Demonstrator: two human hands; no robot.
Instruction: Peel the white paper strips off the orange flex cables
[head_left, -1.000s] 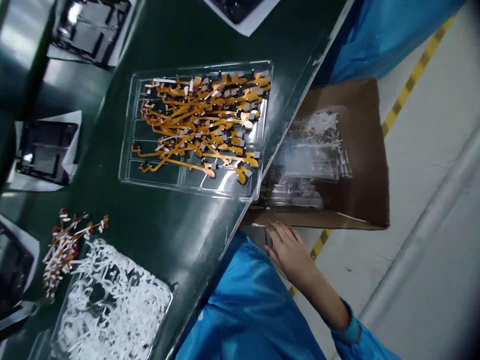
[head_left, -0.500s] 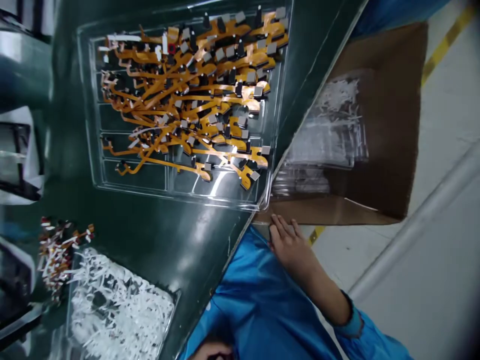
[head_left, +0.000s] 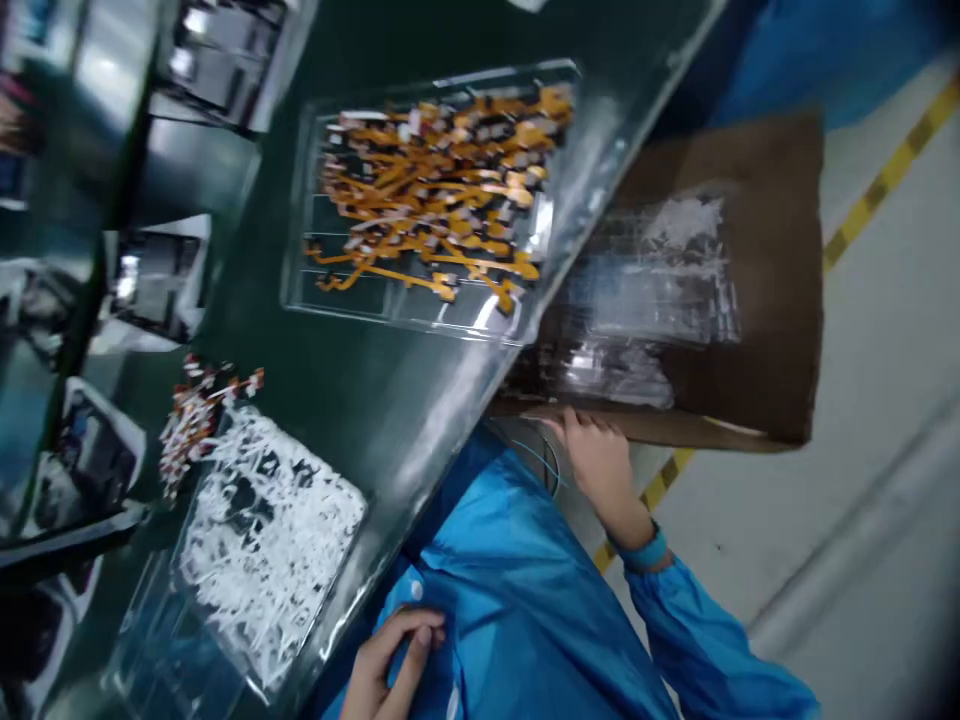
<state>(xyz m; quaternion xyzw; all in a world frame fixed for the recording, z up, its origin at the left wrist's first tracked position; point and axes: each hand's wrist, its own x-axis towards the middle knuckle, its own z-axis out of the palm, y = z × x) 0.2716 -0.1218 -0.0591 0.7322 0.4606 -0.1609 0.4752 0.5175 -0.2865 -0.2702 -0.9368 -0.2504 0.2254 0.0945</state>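
My right hand (head_left: 598,462) is at the near rim of a brown cardboard box (head_left: 776,290), its fingers bent over the rim and the thumb on the left. My left hand (head_left: 394,655) is in front of the blue garment (head_left: 517,570), curled, with thumb and forefinger tips together and nothing visible between them. Inside the box lie clear plastic trays (head_left: 637,295) and white scraps (head_left: 686,222). On the green table (head_left: 337,390), a clear tray (head_left: 420,325) holds many orange flex cables (head_left: 435,190).
Another clear tray holds a heap of white strips (head_left: 277,545), beside a small pile of orange and white pieces (head_left: 195,425). Framed devices (head_left: 157,275) line the left side. The table edge runs diagonally to the box. Yellow-black tape (head_left: 889,185) marks the floor.
The view has shifted, so the table items appear further right. My left hand shows more fully now. My right hand's fingers, flatter before, are now bent over the box rim.
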